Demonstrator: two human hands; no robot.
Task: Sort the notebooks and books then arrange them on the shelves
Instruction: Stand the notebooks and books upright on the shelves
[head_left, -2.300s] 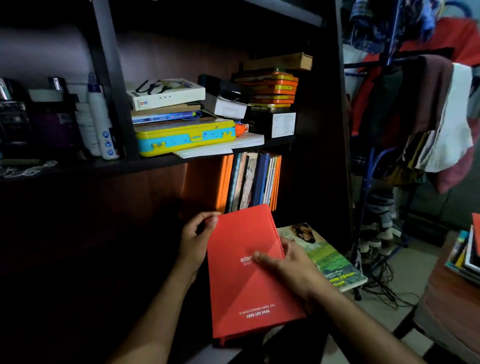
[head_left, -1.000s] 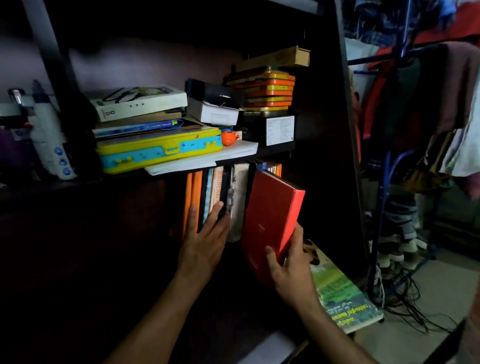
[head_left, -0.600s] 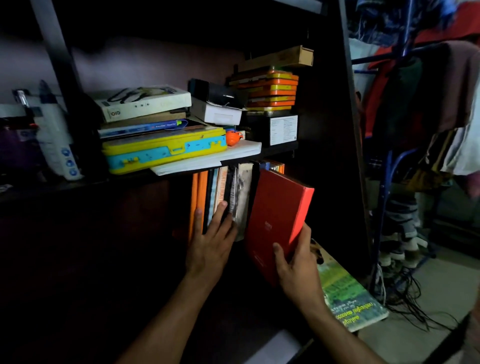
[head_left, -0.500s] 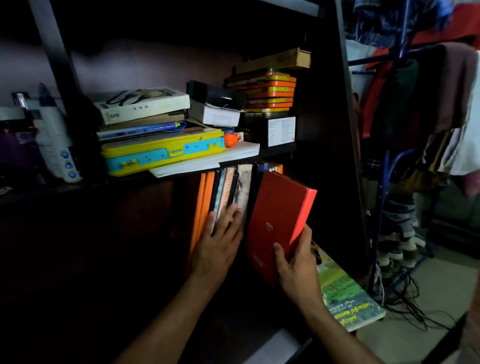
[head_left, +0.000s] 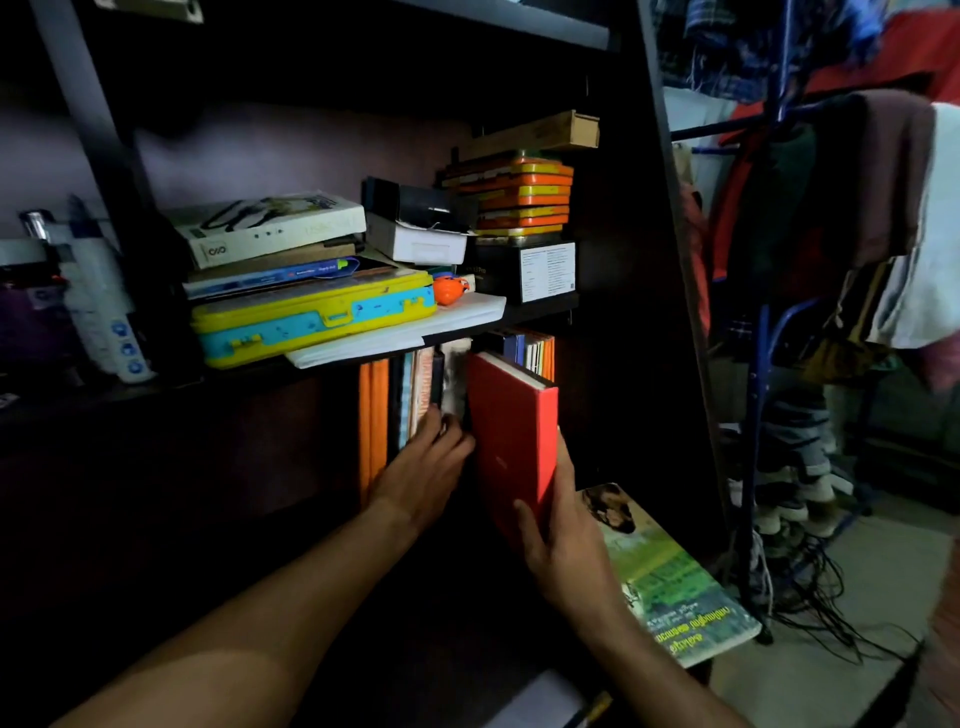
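A red hardcover notebook (head_left: 511, 441) stands almost upright in the lower shelf bay. My right hand (head_left: 563, 540) grips its lower edge, thumb on the cover and fingers along the spine. It sits in a gap in the row of upright books (head_left: 410, 395). My left hand (head_left: 423, 470) presses the books left of that gap, fingers curled against their spines. More upright books (head_left: 532, 353) show behind the notebook's top. A green paperback (head_left: 670, 577) lies flat on the lower shelf, right of my right hand.
The upper shelf (head_left: 540, 307) carries a yellow-and-blue case (head_left: 311, 317), stacked books (head_left: 270, 234), small boxes and orange tins (head_left: 514, 197). A dark side panel (head_left: 670, 260) bounds the bay on the right. Beyond it stands a clothes rack (head_left: 852, 218) above floor cables.
The red notebook went from lying flat in both hands to standing upright and moved into the gap in the row. My left hand shifted right along the book spines.
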